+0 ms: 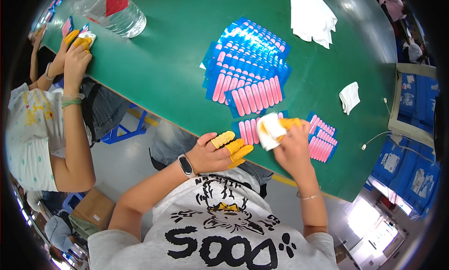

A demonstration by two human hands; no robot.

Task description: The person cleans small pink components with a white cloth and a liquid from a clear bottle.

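Note:
My right hand (293, 146), with yellow finger cots on its fingertips, grips a folded white cloth (268, 138). The cloth rests over a blue sheet with a row of pink strips (245, 132) near the table's front edge and hides part of it. Just left of that sheet is my left hand (213, 153), also in yellow finger cots, its fingers extended and holding nothing visible. Beyond my hands spreads a large overlapping pile of similar blue-and-pink sheets (252, 83), shiny at the far end. A smaller group of these sheets (322, 141) lies right of my right hand.
On the green table (173, 73) are a crumpled white cloth (312, 17) and a smaller one (349, 97). A clear container (133, 22) with something red stands far left. A co-worker's hands (77, 52) work nearby. Blue bins (395, 160) and a white cable border the right side.

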